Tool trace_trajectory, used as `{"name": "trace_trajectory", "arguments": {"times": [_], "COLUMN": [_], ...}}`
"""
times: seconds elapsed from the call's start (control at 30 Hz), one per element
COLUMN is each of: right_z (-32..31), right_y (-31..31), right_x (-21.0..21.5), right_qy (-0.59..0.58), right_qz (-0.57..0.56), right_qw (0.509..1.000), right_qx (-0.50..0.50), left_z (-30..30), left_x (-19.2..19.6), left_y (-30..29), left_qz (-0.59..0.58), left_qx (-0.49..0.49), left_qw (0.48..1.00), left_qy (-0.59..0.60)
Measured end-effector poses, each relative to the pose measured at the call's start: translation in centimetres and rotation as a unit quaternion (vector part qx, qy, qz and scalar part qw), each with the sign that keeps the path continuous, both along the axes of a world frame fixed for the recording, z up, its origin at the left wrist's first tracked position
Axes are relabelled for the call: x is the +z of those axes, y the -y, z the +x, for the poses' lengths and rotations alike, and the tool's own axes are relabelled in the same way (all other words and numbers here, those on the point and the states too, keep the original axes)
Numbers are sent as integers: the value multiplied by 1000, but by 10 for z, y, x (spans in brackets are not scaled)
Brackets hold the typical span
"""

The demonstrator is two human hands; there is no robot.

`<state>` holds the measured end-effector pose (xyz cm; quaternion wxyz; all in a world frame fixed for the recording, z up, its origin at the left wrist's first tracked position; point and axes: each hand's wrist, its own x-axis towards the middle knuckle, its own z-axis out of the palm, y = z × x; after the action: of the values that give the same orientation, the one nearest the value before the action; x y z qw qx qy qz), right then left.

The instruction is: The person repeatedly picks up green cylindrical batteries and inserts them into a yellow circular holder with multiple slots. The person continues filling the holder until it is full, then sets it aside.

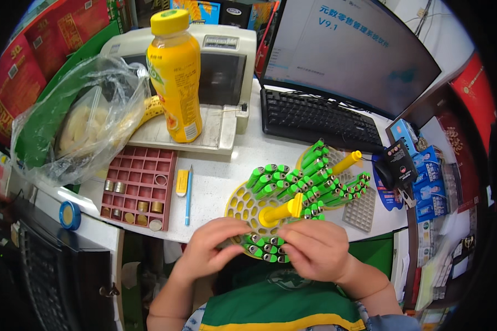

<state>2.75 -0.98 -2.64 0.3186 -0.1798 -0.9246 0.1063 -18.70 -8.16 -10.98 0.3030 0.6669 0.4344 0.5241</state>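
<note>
A round yellow lighter stand (239, 205) with many holes sits at the table's front edge. A yellow post (281, 212) rises from its middle. Green lighters (269, 178) with metal tops fill its far and right holes, and several more stand along its near rim; the left holes are bare. My left hand (212, 246) curls around the stand's near-left rim, thumb and fingers on either side of it. At the near-right rim, my right hand (317, 248) is closed in a pinch at the top of a green lighter (276, 241); its fingertips partly hide the grip.
Behind stands a second lighter stand with a yellow post (347, 163). A coin tray (143, 187), eraser (182, 182) and blue pencil (189, 196) lie left. Farther back are a yellow drink bottle (176, 83), plastic bag (85, 121), keyboard (320, 118) and monitor (350, 49).
</note>
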Motion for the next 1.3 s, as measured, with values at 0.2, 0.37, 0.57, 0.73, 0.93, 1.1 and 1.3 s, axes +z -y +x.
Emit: {"name": "trace_trajectory", "arguments": {"times": [0.2,0.37,0.57,0.73,0.93,1.1,1.3], "right_z": [42,40,3,-18,15,-6,-6], "right_y": [10,5,11,9,-24,-56,-52], "right_x": [-12,-29,-40,-33,-49,-74,-79], "right_qy": [45,-1,-42,16,-180,-245,-280], "right_qz": [52,119,206,161,-118,-445,-553], "right_qw": [996,992,977,986,977,860,782], "right_qx": [-59,-40,-35,-34,-16,49,68], "left_z": [59,65,1,-8,52,84,59], "left_x": [-19,-19,7,16,-19,-20,-15], "left_y": [35,26,9,12,39,18,8], "left_qz": [11,21,-53,-72,-70,-73,-102], "left_qx": [200,222,89,160,301,338,277], "left_qw": [967,959,979,973,950,938,956], "left_qy": [-156,-174,-174,-150,46,-24,-12]}}
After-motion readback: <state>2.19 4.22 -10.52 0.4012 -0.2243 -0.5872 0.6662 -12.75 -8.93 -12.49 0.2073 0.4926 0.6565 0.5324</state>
